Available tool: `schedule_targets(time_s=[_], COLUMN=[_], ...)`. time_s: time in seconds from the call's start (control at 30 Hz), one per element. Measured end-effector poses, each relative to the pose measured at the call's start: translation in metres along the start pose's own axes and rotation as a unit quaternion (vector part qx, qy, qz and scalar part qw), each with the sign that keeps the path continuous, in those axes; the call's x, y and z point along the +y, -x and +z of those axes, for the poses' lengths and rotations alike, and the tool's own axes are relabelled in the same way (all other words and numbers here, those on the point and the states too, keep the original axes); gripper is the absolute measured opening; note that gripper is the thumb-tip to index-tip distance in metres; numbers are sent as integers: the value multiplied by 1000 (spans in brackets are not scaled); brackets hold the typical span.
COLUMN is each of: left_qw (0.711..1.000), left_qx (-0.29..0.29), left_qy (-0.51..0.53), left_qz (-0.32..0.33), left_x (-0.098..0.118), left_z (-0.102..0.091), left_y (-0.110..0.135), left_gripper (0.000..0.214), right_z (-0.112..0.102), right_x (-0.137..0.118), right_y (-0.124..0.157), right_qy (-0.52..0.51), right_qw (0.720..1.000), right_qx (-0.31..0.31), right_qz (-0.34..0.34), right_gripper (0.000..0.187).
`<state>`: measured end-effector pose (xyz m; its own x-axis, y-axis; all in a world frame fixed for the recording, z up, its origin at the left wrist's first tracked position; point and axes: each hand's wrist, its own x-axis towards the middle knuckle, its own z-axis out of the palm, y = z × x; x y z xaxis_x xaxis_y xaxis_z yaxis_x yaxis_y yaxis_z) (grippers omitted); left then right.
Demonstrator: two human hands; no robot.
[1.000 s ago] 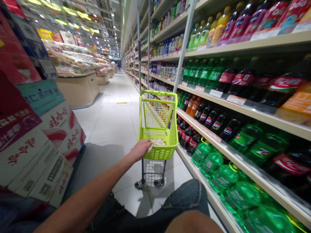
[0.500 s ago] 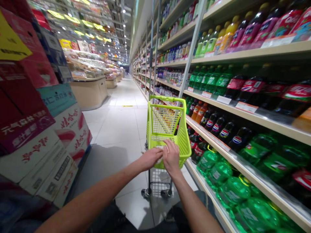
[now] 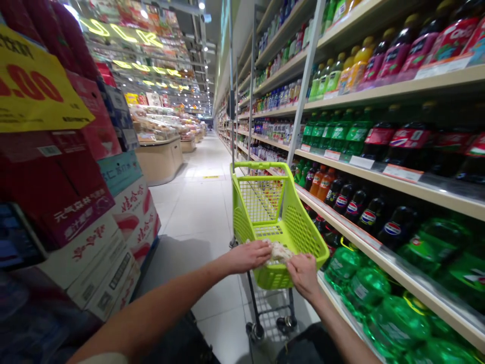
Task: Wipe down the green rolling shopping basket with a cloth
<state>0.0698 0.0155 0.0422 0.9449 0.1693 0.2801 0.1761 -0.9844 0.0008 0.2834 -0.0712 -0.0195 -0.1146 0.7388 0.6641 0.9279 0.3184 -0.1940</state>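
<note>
A lime-green shopping cart (image 3: 303, 222) with a plastic basket stands in front of me, beside the drink shelves. Over its near rim is a crumpled whitish cloth (image 3: 279, 253), stretched between my two hands. My left hand (image 3: 250, 257) grips the cloth's left end, with the fingers bent over it. At the other end, my right hand (image 3: 304, 273) is closed on the cloth at the basket's near right rim. Inside the basket, the slatted floor and the grid back panel show.
Shelves of soda bottles (image 3: 356, 197) line the right side, close to the cart. Stacked drink cartons (image 3: 125, 212) with a yellow price sign (image 3: 34, 81) stand at the left. The white tiled floor (image 3: 193, 202) runs ahead past display counters (image 3: 159, 159).
My hands have moved apart, and the cloth now shows spread between them. The cart appears larger and nearer, and the view has shifted a little to the left.
</note>
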Motion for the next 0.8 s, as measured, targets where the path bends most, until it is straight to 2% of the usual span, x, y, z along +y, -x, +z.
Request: schedule_targets(time_s=[0.1, 0.17, 0.27, 0.33, 0.37, 0.43, 0.53, 0.6, 0.63, 0.7, 0.8], left_qw=[991, 984, 987, 988, 988, 984, 969, 956, 953, 957, 977], left_qx=[39, 52, 49, 52, 53, 58, 78, 87, 92, 98, 79], left_qy=[-53, -85, -116, -134, -143, -164, -200, -210, -208, -193, -168], left_qz=[-118, -148, -95, -52, -32, -21, -118, -184, -202, -191, -102], left_x=[-22, -24, -8, -1, -4, -22, -63, -78, -79, -67, -49], left_z=[-5, 0, 17, 24, 23, 12, -14, -21, -19, -6, 6], left_y=[-1, -3, -9, -12, -11, -5, 16, 26, 28, 22, 15], left_gripper=[31, 32, 32, 31, 31, 30, 28, 28, 28, 28, 27], right_z=[-13, -19, -26, -28, -28, -25, -18, -15, -13, -12, -10], right_x=[21, 34, 42, 34, 26, 6, -18, -24, -24, -22, -21], right_y=[7, 7, -4, -15, -20, -28, -29, -28, -28, -30, -35], right_qy=[-11, -19, -29, -40, -48, -59, -8, 49, 71, 89, 96], right_qw=[1000, 999, 995, 989, 985, 977, 969, 962, 958, 955, 954], right_qx=[-27, -46, -96, -133, -150, -180, -217, -235, -242, -244, -244], right_qz=[-10, -10, 14, 54, 72, 93, 115, 131, 136, 143, 145], right_gripper=[37, 41, 48, 51, 52, 49, 40, 37, 37, 36, 34])
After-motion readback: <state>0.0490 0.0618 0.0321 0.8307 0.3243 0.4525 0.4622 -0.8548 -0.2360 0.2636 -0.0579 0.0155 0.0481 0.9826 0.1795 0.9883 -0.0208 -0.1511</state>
